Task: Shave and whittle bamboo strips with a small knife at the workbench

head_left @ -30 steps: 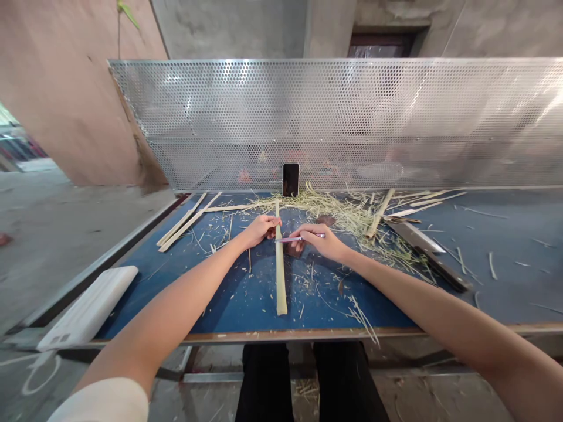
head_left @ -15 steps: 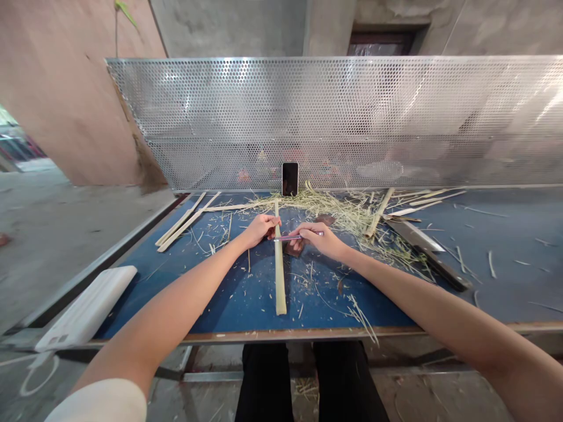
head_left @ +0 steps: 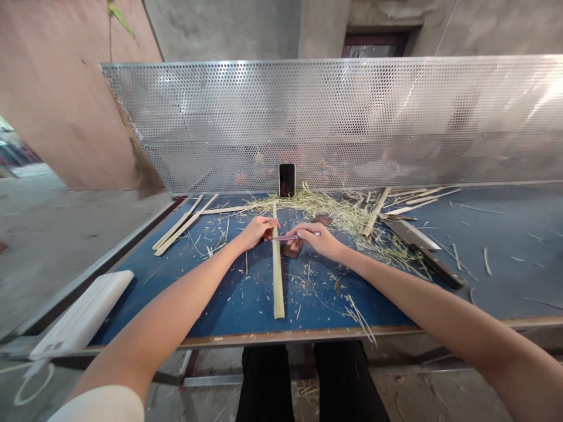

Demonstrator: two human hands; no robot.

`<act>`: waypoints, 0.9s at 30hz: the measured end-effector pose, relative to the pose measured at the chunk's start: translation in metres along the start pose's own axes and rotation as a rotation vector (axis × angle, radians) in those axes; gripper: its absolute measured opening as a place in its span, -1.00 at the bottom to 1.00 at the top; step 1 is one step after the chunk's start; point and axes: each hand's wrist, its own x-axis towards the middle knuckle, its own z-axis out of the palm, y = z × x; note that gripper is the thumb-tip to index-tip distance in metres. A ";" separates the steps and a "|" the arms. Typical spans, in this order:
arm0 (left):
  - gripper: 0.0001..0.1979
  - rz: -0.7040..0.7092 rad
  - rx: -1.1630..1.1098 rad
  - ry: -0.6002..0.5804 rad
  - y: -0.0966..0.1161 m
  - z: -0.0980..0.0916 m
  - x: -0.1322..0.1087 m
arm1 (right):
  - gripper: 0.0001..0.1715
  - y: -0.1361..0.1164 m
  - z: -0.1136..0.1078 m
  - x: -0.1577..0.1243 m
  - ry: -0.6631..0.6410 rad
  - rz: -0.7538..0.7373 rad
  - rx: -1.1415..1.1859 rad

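Note:
A long pale bamboo strip (head_left: 277, 275) lies lengthwise on the blue table (head_left: 246, 305), pointing away from me. My left hand (head_left: 259, 230) is closed on the strip near its far end, pinning it down. My right hand (head_left: 317, 238) is closed around a thin pink pen-like tool (head_left: 287, 237), held level with its tip touching the strip beside my left fingers.
A black phone (head_left: 287, 179) leans against the perforated metal screen (head_left: 334, 117). Bamboo shavings (head_left: 338, 214), split strips (head_left: 182, 225) and a large knife (head_left: 424, 252) lie on the table. A white board (head_left: 81, 316) rests at the left corner.
Both hands keep their hold in the same spot. Only the camera has shifted slightly.

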 end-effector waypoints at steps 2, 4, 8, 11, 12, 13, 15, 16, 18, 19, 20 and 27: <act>-0.60 0.004 0.026 -0.018 0.000 0.001 -0.001 | -0.68 0.000 -0.002 0.000 -0.031 0.022 0.028; -0.59 0.003 0.060 -0.026 0.002 0.003 -0.002 | -0.71 -0.001 -0.004 0.000 -0.051 0.036 0.043; -0.58 -0.023 0.095 -0.012 0.005 0.006 -0.003 | -0.73 -0.002 -0.004 -0.001 -0.057 0.059 0.070; -0.61 -0.036 0.120 -0.004 0.006 0.007 -0.003 | -0.72 -0.001 -0.005 0.000 -0.063 0.074 0.099; -0.62 -0.041 0.135 -0.004 0.006 0.008 -0.003 | -0.72 -0.001 -0.007 0.000 -0.071 0.079 0.112; -0.63 -0.045 0.151 -0.002 0.006 0.008 -0.003 | -0.72 -0.002 -0.008 0.000 -0.083 0.086 0.125; -0.63 -0.057 0.179 -0.001 0.007 0.010 -0.003 | -0.72 -0.003 -0.011 0.001 -0.113 0.102 0.146; -0.64 -0.062 0.186 -0.002 0.007 0.011 -0.003 | -0.72 -0.004 -0.012 0.001 -0.122 0.105 0.157; -0.65 -0.069 0.181 0.014 0.007 0.012 -0.002 | -0.73 -0.006 -0.012 0.000 -0.158 0.126 0.178; -0.66 -0.068 0.166 0.033 0.007 0.013 -0.002 | -0.73 -0.008 -0.012 0.000 -0.188 0.145 0.190; -0.68 -0.062 0.144 0.056 0.006 0.013 -0.001 | -0.74 -0.009 -0.011 -0.001 -0.221 0.169 0.200; -0.70 -0.070 0.033 0.076 0.003 0.007 0.001 | -0.73 -0.013 -0.001 -0.007 -0.222 0.135 0.173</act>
